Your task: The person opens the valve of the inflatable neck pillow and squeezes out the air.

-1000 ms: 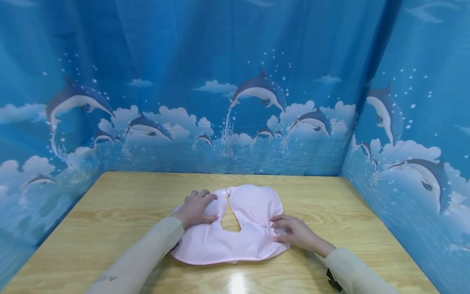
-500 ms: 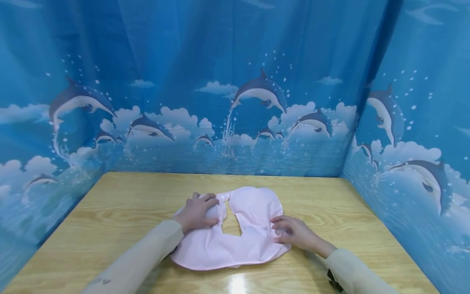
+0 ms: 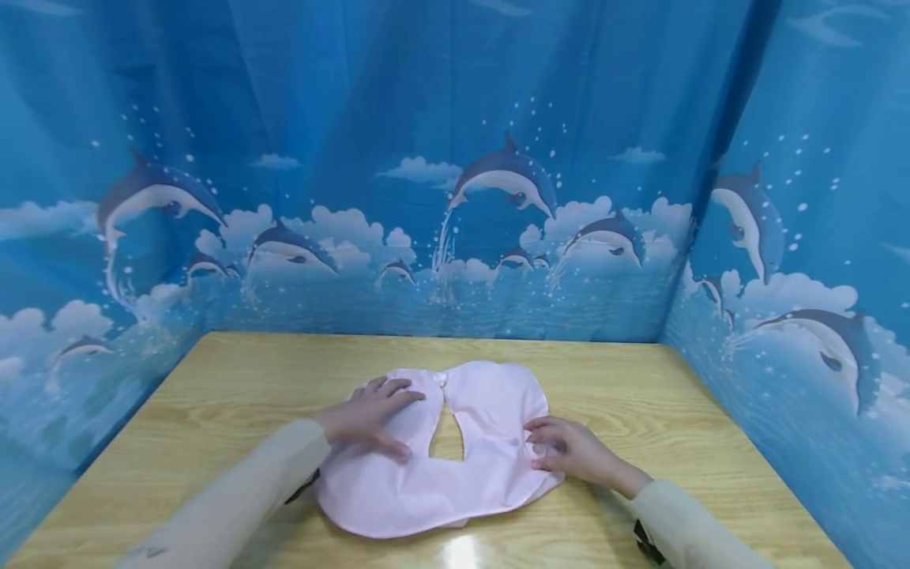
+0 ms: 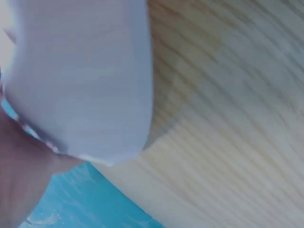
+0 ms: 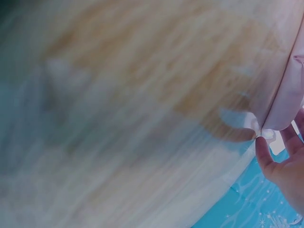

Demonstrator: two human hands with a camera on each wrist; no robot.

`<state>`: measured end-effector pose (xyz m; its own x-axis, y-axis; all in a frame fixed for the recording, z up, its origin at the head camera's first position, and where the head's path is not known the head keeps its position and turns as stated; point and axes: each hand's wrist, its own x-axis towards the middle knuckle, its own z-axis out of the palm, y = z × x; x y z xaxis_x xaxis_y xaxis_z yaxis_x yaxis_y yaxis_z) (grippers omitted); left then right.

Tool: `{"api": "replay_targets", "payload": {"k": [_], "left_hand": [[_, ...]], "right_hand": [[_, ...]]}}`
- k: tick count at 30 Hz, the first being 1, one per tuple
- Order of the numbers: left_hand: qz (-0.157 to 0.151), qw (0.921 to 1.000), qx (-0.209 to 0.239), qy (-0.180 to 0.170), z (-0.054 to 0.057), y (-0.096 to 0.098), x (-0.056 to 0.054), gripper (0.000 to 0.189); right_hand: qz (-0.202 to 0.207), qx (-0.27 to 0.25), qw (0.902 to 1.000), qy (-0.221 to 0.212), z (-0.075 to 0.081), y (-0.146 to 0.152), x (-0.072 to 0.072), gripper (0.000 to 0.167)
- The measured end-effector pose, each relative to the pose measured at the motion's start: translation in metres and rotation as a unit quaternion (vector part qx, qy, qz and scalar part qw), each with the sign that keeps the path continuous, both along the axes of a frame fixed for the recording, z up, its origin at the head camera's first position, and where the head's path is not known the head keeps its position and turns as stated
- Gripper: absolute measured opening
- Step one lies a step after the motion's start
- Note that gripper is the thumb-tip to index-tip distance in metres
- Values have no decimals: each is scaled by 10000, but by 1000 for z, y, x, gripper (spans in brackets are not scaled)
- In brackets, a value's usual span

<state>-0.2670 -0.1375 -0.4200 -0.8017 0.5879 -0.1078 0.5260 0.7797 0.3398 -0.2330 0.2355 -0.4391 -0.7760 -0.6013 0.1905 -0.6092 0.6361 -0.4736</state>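
A pale pink baby bib [image 3: 426, 494] lies spread on the wooden table, its two neck straps meeting at a small snap at the top. Through its neck opening the wood shows. My left hand [image 3: 366, 419] rests on the bib's left side with the fingers spread. At the right edge my right hand [image 3: 569, 450] pinches the gathered cloth between thumb and fingers. In the left wrist view the bib's blurred edge [image 4: 90, 76] covers most of that hand. The right wrist view has the right hand [image 5: 285, 166] at the bib's rim [image 5: 285, 104].
The wooden table [image 3: 235, 395] extends on both sides of the bib and behind it. A blue curtain [image 3: 398, 95] printed with dolphins hangs behind the table and along its sides. Light reflects off the table's front.
My left hand has slid left and its fingers have spread out. The bib's lower left edge has shifted left and toward me, and its neck straps now lie closer together. My right hand stays put.
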Motion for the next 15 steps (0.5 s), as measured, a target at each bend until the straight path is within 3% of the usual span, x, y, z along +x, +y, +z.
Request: {"api": "replay_targets", "payload": {"k": [4, 7, 15], "left_hand": [[-292, 9991, -216, -237, 9, -6, 6, 105], [-467, 9980, -419, -118, 9, -8, 10, 112], [-594, 9938, -291, 895, -14, -11, 12, 119]], "right_hand": [[3, 1, 10000, -58, 0, 0, 0, 26], [16, -15, 10000, -82, 0, 0, -1, 26], [-19, 38, 10000, -76, 0, 1, -1, 26]]}}
